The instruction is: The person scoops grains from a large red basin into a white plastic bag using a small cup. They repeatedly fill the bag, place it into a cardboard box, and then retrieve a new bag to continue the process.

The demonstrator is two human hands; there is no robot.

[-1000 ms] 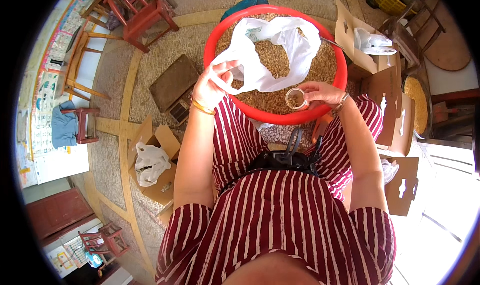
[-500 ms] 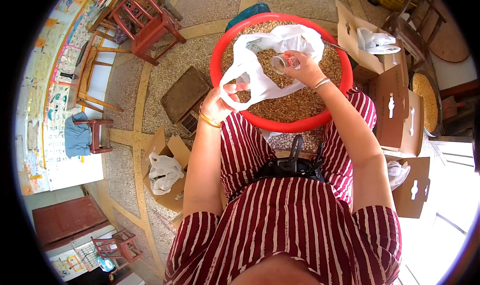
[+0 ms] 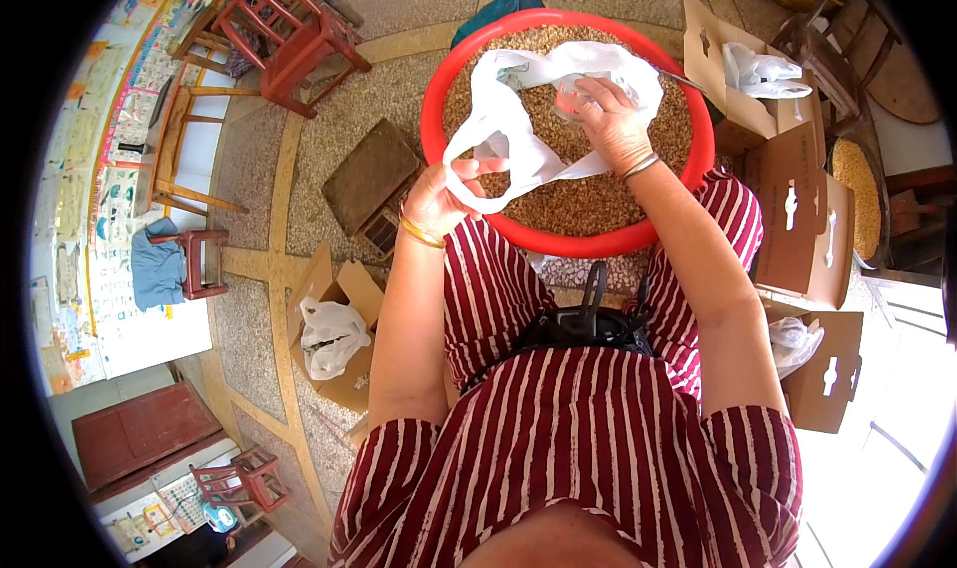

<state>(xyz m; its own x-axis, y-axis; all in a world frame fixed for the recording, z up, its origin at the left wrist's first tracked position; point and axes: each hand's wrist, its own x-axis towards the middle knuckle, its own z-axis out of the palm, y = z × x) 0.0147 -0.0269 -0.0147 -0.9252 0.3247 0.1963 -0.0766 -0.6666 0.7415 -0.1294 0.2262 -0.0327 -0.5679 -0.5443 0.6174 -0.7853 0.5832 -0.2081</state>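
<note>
My left hand (image 3: 435, 203) is closed on one handle of a white plastic bag (image 3: 528, 155), holding it near the tub's left side. The bag's mouth gapes over a large red round tub (image 3: 598, 245) filled with brown grain-like pieces (image 3: 573, 209). My right hand (image 3: 615, 133) reaches into the far right part of the bag, its fingers curled around a small clear cup (image 3: 568, 103). The cup is partly covered by the fingers and by the bag's film, and its contents cannot be made out.
Open cardboard boxes with white bags stand at right (image 3: 743, 110) and lower left (image 3: 351, 391). A flat brown box (image 3: 371, 177) lies left of the tub. Red wooden chairs (image 3: 289, 45) stand farther left. A round tray of yellow grain (image 3: 855, 199) is at far right.
My right hand has moved the cup slightly right and away from me, turning over so the fingers now cover most of it. My left hand keeps its hold on the bag handle.
</note>
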